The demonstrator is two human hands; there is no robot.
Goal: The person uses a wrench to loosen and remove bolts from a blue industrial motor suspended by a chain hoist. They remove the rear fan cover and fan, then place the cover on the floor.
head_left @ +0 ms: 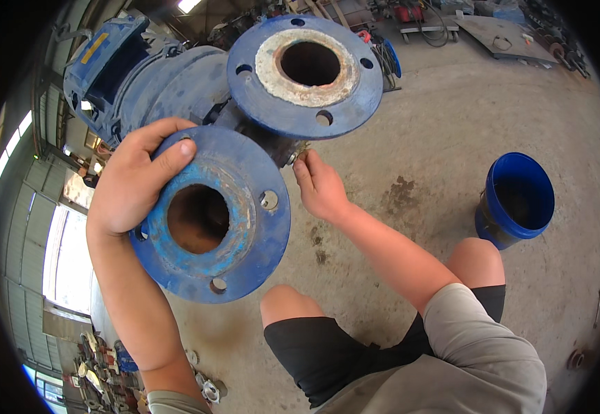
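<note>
My left hand [141, 172] is closed over the upper left rim of the near blue pipe flange [262, 228], thumb on its face and fingers behind. This round flange has bolt holes and a wide rusty bore. Beyond it is a second blue flange [352, 110] with a whitish, worn ring around its opening. Both belong to a blue pump with a motor [176, 83]. Beside the dark section between the flanges, my right hand [322, 185] is closed in a pinch. A small shiny metal fitting [292, 159] shows at its fingertips; what the fingers hold is mostly hidden.
A blue bucket [515, 231] stands on the stained concrete floor [438, 138] to the right of my knees. Far right lie a wrench [598, 308] and a rusty ring [576, 359]. Metal parts [100, 376] are heaped at lower left. A flat metal plate [507, 40] lies at the back.
</note>
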